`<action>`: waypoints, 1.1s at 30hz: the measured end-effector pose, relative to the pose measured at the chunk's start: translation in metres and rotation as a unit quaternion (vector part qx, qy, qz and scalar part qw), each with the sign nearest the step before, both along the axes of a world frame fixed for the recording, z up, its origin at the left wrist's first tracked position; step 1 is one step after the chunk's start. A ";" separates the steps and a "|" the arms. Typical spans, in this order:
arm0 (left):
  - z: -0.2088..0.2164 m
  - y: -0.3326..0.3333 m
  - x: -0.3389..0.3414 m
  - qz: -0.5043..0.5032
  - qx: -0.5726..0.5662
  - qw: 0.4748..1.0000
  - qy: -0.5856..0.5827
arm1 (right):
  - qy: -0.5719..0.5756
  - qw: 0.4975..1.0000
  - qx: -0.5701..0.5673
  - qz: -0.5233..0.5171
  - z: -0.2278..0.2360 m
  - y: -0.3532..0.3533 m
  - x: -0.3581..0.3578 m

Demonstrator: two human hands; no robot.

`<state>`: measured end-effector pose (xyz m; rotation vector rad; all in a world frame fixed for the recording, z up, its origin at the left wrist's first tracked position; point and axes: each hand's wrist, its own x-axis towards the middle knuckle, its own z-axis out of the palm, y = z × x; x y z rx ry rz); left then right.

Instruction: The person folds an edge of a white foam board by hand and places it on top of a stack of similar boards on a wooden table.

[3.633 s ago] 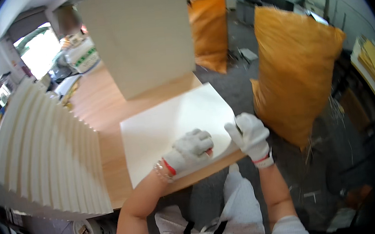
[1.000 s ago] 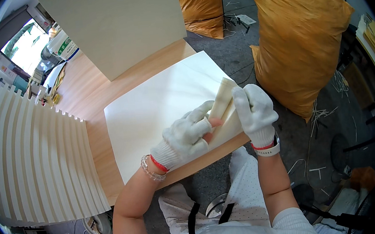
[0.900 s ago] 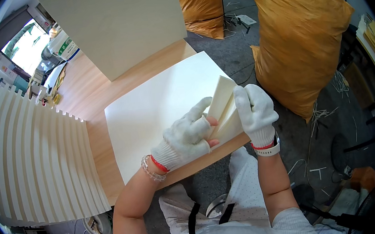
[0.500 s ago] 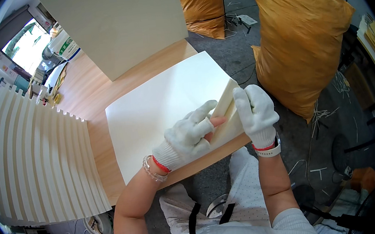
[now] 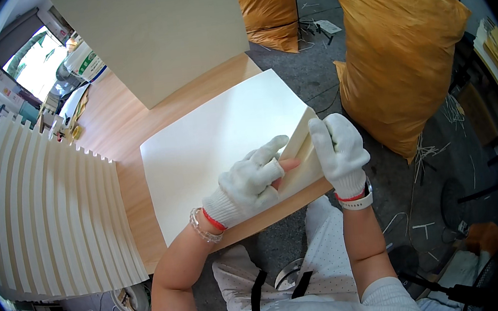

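Note:
A large white sheet (image 5: 210,129), thin board or stiff paper, lies on the wood-grain table with its right side bent up into a narrow flap (image 5: 297,133). My left hand (image 5: 248,180), in a white knit glove with two bare fingertips, rests on the sheet. Its fingers are apart and touch the base of the flap. My right hand (image 5: 340,149), gloved too, is closed around the flap's outer edge. Its fingertips on the far side of the edge are hidden.
Left of the sheet stands a stack of ridged cream pieces (image 5: 54,206). A tall beige panel (image 5: 158,37) rises at the table's (image 5: 118,123) back. A full orange sack (image 5: 401,48) stands on the floor at right, a second orange sack (image 5: 268,11) behind. White strips litter the floor.
Almost nothing differs. Both hands keep their places at the bent flap, with only a very slight shift of the right hand.

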<state>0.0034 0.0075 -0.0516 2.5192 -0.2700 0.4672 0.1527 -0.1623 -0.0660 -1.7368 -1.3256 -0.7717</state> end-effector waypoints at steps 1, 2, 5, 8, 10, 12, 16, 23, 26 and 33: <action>0.000 -0.001 0.000 0.000 -0.032 0.999 0.018 | -0.018 1.000 -0.007 -0.015 0.000 0.000 0.000; 0.000 -0.001 -0.001 0.001 -0.065 0.997 0.036 | -0.037 0.999 -0.013 -0.030 -0.001 0.000 0.001; 0.008 -0.007 -0.003 0.021 -0.078 0.995 0.065 | -0.057 0.997 -0.028 -0.044 0.002 -0.002 0.002; 0.003 -0.004 -0.002 0.014 -0.103 0.993 0.048 | -0.041 0.998 -0.021 -0.033 -0.003 -0.002 0.004; 0.004 -0.002 -0.003 0.005 -0.110 0.993 0.043 | -0.070 0.996 -0.002 -0.052 -0.004 0.000 0.003; 0.003 -0.002 -0.002 0.004 -0.089 0.995 0.032 | -0.022 0.999 0.041 -0.011 -0.010 0.002 0.005; 0.005 -0.004 -0.004 0.013 0.014 1.000 0.023 | -0.021 0.999 0.025 0.003 -0.005 0.000 0.003; 0.006 -0.008 -0.002 0.032 -0.081 0.996 0.033 | -0.030 0.999 0.014 -0.026 -0.006 0.000 0.004; 0.004 -0.006 -0.003 0.036 -0.093 0.994 0.033 | 0.012 1.000 0.020 -0.009 -0.006 0.000 0.002; 0.001 -0.001 -0.002 0.000 0.007 1.000 -0.003 | 0.031 0.999 0.011 0.004 -0.004 0.000 -0.002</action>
